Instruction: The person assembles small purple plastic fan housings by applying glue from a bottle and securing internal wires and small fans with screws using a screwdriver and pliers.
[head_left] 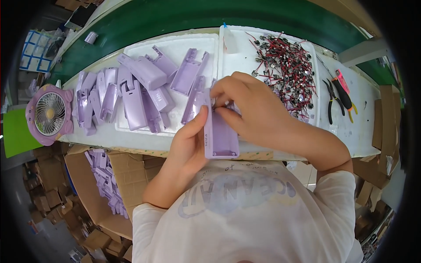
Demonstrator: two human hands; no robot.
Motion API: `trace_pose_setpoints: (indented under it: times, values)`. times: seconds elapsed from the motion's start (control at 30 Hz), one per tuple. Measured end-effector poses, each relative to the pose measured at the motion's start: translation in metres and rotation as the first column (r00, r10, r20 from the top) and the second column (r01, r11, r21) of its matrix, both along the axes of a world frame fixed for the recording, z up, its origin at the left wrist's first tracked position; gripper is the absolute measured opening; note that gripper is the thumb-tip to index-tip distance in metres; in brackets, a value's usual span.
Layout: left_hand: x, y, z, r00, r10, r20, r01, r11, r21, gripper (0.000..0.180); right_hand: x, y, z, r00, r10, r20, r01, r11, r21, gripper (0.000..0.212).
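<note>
My left hand (191,139) is wrapped round a light purple plastic fan casing (224,139), an open shell held upright over the front edge of the table. Its hollow side faces up, and the thumb presses along its left wall. My right hand (250,103) reaches over the upper part of the shell with fingertips pinched together inside it. Whatever lies between those fingertips is too small and hidden to make out. Just behind my hands, more purple shells (189,72) rest on a white foam tray (197,40).
To the left lie several purple casings (133,105) and a small desk fan (49,111). A second foam tray (239,33) bears a heap of small wired parts (287,72). Pliers (335,103) and a screwdriver (343,82) lie at right. Below, a cardboard box (127,171) contains purple parts.
</note>
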State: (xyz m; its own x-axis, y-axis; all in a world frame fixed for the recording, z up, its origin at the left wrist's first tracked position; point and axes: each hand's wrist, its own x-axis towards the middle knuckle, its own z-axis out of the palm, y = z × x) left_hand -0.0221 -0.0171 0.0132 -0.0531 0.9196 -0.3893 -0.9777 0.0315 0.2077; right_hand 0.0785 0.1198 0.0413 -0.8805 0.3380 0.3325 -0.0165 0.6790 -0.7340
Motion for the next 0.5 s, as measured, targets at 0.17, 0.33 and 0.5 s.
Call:
trace_pose_setpoints:
  times: [0.17, 0.33, 0.5]
  values:
    - [-0.002, 0.003, -0.002, 0.996, 0.025, 0.088, -0.027, 0.999, 0.018, 0.045, 0.004, 0.009, 0.022, 0.955, 0.129, 0.266, -0.006, 0.907, -0.421, 0.033]
    - [-0.004, 0.0, 0.003, 0.994, -0.005, 0.107, -0.003, 0.997, 0.072, 0.045, 0.023, 0.028, 0.023, 0.993, 0.101, -0.067, -0.103, 0.994, -0.031, 0.033]
    - [0.006, 0.014, 0.009, 1.0, -0.002, -0.002, 0.002, 1.0, -0.013, 0.042, 0.036, -0.007, 0.027, 0.963, 0.268, -0.023, -0.255, 0.937, 0.24, 0.022]
